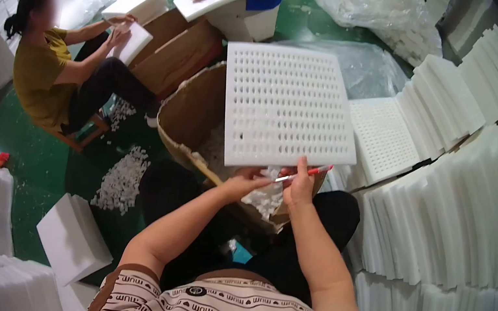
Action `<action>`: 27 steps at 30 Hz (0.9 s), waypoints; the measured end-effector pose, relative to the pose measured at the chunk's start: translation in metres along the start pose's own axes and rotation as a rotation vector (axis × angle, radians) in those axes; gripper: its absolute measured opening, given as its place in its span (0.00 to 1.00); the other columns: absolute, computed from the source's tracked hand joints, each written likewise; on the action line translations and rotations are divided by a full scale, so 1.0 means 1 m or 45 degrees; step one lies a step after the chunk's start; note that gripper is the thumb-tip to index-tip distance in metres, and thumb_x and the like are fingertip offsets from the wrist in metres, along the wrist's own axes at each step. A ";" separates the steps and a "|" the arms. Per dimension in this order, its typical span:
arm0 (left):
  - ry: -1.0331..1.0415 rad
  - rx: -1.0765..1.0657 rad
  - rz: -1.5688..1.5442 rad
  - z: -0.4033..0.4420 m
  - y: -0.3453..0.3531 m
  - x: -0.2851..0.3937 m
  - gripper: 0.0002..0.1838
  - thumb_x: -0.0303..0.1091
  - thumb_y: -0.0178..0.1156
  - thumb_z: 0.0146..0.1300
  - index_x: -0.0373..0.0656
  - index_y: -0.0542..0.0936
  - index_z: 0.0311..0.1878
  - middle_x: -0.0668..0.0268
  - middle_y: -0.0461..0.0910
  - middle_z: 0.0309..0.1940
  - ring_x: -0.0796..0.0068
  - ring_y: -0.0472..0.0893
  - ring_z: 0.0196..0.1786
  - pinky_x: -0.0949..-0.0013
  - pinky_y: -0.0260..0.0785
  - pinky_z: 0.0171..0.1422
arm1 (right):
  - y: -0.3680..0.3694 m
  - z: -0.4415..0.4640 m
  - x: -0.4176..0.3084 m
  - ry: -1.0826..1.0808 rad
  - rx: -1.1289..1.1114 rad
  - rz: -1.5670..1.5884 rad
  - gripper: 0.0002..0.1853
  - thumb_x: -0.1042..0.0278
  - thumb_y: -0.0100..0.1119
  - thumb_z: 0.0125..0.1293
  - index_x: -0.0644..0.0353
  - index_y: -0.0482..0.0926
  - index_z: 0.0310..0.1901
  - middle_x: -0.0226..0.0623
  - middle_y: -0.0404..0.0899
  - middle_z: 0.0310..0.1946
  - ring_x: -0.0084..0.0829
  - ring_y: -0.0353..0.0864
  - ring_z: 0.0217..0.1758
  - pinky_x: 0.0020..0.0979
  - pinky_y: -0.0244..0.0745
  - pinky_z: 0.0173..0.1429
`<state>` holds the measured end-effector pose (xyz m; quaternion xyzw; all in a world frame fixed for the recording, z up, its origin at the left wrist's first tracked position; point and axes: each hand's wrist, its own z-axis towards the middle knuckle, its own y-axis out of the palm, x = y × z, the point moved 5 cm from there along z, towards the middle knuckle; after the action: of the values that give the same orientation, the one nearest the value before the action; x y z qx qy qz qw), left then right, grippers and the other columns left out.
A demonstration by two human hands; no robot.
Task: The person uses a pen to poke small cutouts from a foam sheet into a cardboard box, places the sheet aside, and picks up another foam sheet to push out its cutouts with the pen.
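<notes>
Presumably box (187, 112) props sheet (290, 106); right hand (300, 189) holds red tool (320, 170), left hand (244, 184) (grip unclear) at sheet's near edge.

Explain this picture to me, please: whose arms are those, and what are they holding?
There's no robot here, just a person's two bare hands. The camera is worn on that person's head, looking forward and down, so we see their own arms. The right hand holds a thin red-and-white tool. The left hand is at the near edge of a white sheet full of holes, above a cardboard box. Little white bits lie on the green floor. Two other people sit nearby.
</notes>
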<state>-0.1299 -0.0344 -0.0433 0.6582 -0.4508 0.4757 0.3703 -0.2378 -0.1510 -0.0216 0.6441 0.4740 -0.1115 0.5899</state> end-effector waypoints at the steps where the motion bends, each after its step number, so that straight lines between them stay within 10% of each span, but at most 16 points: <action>1: 0.140 0.043 -0.199 0.003 0.001 0.002 0.22 0.38 0.59 0.63 0.37 0.74 0.57 0.61 0.79 0.46 0.76 0.76 0.44 0.76 0.67 0.46 | -0.003 -0.003 0.003 -0.001 -0.002 0.008 0.15 0.62 0.56 0.67 0.59 0.71 0.51 0.34 0.77 0.33 0.25 0.75 0.20 0.25 0.73 0.22; 6: 0.078 -0.135 -1.092 0.012 0.021 0.017 0.23 0.41 0.58 0.64 0.40 0.73 0.58 0.60 0.78 0.49 0.72 0.75 0.49 0.71 0.65 0.52 | 0.005 -0.013 0.002 0.029 -0.166 0.043 0.13 0.63 0.57 0.66 0.59 0.72 0.49 0.33 0.77 0.33 0.25 0.74 0.20 0.24 0.72 0.23; 11: 0.015 -0.082 -1.132 0.018 0.025 0.015 0.21 0.42 0.58 0.61 0.41 0.76 0.54 0.60 0.78 0.48 0.69 0.75 0.46 0.68 0.65 0.49 | 0.001 -0.009 0.003 0.085 -0.136 -0.036 0.12 0.63 0.57 0.66 0.58 0.73 0.47 0.32 0.77 0.29 0.26 0.73 0.19 0.26 0.72 0.24; 17: -0.104 0.050 -0.196 -0.026 0.016 0.026 0.17 0.36 0.57 0.62 0.39 0.76 0.52 0.63 0.80 0.39 0.72 0.77 0.38 0.70 0.66 0.47 | 0.003 -0.009 -0.002 0.006 -0.105 -0.016 0.13 0.63 0.58 0.66 0.59 0.72 0.47 0.33 0.77 0.32 0.25 0.74 0.20 0.24 0.72 0.22; 24: 0.567 0.159 0.554 -0.096 0.030 0.119 0.08 0.20 0.55 0.57 0.35 0.78 0.40 0.69 0.77 0.23 0.75 0.71 0.24 0.71 0.66 0.40 | -0.001 -0.003 -0.001 0.023 -0.106 0.006 0.13 0.65 0.56 0.67 0.60 0.71 0.50 0.34 0.76 0.31 0.25 0.74 0.20 0.24 0.71 0.23; 27: 1.423 0.153 0.681 -0.147 0.056 0.205 0.06 0.18 0.56 0.54 0.36 0.78 0.36 0.67 0.75 0.21 0.71 0.69 0.21 0.70 0.69 0.35 | 0.007 -0.005 -0.008 -0.045 -0.178 -0.038 0.13 0.68 0.53 0.67 0.61 0.70 0.51 0.36 0.76 0.33 0.26 0.73 0.21 0.25 0.71 0.23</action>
<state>-0.1967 0.0330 0.1965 0.1937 -0.3105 0.8493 0.3805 -0.2390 -0.1495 -0.0098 0.5922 0.4798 -0.0982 0.6399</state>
